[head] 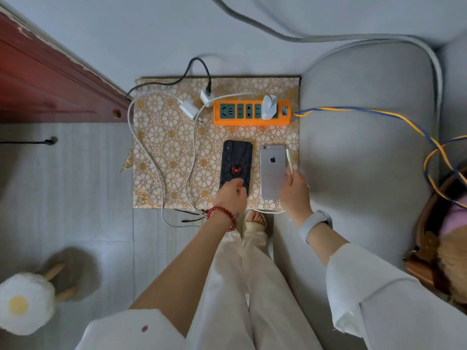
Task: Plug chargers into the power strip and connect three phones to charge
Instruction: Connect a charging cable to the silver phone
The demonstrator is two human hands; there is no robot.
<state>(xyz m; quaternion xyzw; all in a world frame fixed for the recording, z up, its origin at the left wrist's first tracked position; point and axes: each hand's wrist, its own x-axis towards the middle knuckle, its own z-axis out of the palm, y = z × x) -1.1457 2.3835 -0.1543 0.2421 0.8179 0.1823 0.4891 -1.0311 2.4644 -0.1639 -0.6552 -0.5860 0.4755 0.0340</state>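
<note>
An orange power strip (252, 112) lies at the back of a gold-flowered mat (164, 152). One white charger (269, 107) stands plugged into it. Two more white chargers lie unplugged to its left, one (189, 108) with a white cable, one (206, 97) with a black cable. A black phone with a red spider (235, 160) and a silver phone (272, 170) lie face down side by side. My left hand (231, 195) grips the black phone's near end, fingers curled. My right hand (294, 190) pinches a white cable end (289, 157) along the silver phone's right edge.
A grey sofa cushion (366, 147) borders the mat on the right, with the strip's yellow-blue cord (379, 113) running across it. A red wooden board (50, 79) stands at the left. A stool with an egg-shaped cushion (25, 301) sits on the floor at bottom left.
</note>
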